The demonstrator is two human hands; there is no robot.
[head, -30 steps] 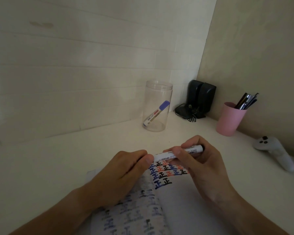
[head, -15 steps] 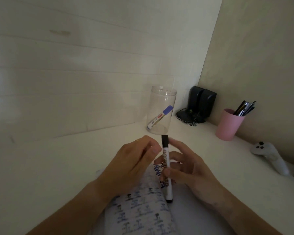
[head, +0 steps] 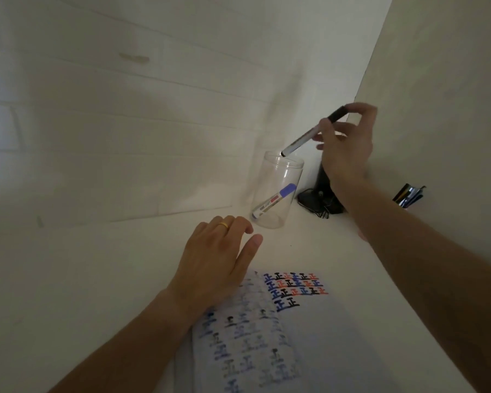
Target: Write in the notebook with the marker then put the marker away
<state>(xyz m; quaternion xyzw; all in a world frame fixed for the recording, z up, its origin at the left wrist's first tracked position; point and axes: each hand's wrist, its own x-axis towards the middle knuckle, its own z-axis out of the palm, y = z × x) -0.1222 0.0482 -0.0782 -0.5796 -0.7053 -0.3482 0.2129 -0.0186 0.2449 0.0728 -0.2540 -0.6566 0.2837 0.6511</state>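
Lifted from above the notebook [head: 270, 330], the marker [head: 312, 133] is now held slanting, cap end pinched in the right hand [head: 347, 143], its lower end just over the clear jar's [head: 278, 191] rim. Released off-centre, the marker could strike the rim and tip the jar (a blue marker [head: 274, 200] already leans inside). The left hand [head: 219, 256] rests loosely spread, unsteadying.

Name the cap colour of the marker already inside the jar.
Blue, clearest in the head view: the marker leans inside the clear jar.

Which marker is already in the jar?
The blue-capped marker, leaning inside the clear jar. The black-capped marker is in the right hand, its lower end at the jar's rim.
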